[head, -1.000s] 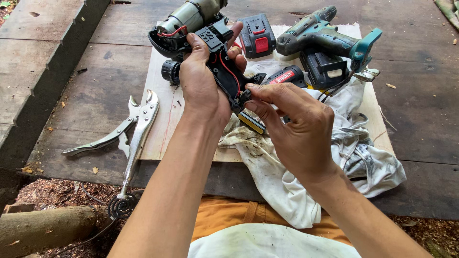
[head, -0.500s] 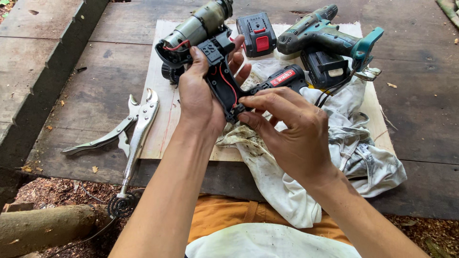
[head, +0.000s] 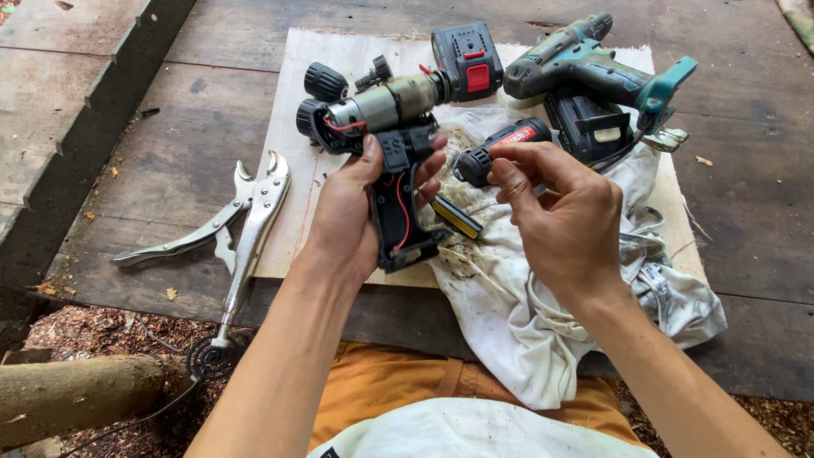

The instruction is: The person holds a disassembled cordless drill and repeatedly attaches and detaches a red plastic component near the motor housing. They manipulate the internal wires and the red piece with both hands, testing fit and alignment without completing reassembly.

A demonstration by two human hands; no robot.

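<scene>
The left hand [head: 352,216] clamped the opened drill [head: 386,127] by its black grip, motor at twelve o'clock over the board [head: 292,212]. The right hand [head: 564,216], at three o'clock, pinched something tiny, perhaps a screw; I couldn't tell. Keeping the shell steady and its red wires [head: 403,208] clear seemed wise.

On the table [head: 127,127] lies a board [head: 292,203], locking pliers [head: 246,220] left of it, a battery pack [head: 466,59] and a cordless drill [head: 593,68] at its far end, a cloth [head: 517,322] draped over its near edge.
</scene>
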